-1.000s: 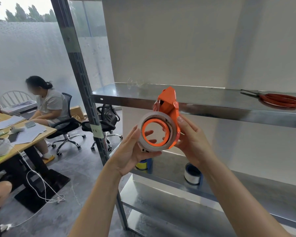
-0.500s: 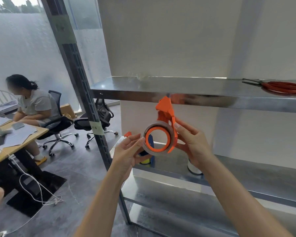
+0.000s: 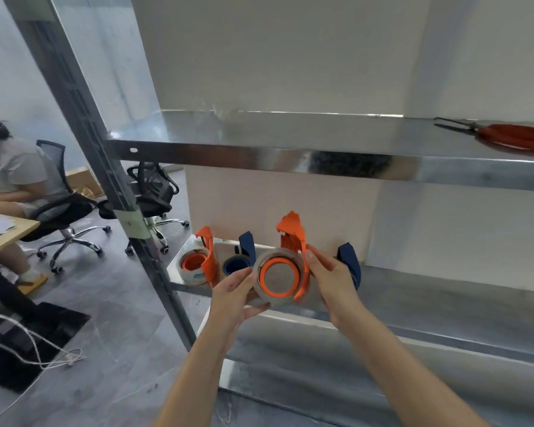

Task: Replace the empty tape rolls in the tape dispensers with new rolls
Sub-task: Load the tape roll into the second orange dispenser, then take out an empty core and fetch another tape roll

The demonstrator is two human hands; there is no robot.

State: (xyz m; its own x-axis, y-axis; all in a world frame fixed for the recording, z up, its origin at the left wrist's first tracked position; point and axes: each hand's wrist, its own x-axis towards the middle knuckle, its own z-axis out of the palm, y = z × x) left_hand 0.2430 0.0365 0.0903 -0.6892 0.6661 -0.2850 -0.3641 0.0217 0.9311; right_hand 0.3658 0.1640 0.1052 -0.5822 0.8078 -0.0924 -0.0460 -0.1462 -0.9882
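I hold an orange tape dispenser [image 3: 293, 238] with a clear tape roll [image 3: 261, 288] around its orange hub, just in front of the middle shelf [image 3: 444, 300]. My left hand [image 3: 233, 295] pinches the roll's left edge. My right hand [image 3: 332, 280] grips the dispenser's right side. On the shelf's left end stand another orange dispenser [image 3: 205, 257] with a roll, and a blue dispenser [image 3: 242, 257]. A second blue dispenser [image 3: 350, 260] shows behind my right hand, partly hidden.
Red-handled scissors [image 3: 512, 138] lie on the upper shelf [image 3: 259, 134] at far right. A steel upright [image 3: 105, 167] of the rack runs down at left. Beyond it, a person sits at a desk [image 3: 10, 232], with office chairs [image 3: 154, 192] and a cable on the floor.
Both hands have lowered the orange dispenser from the upper shelf's edge to the middle shelf. The view tilted down, bringing the other dispensers on that shelf into sight.
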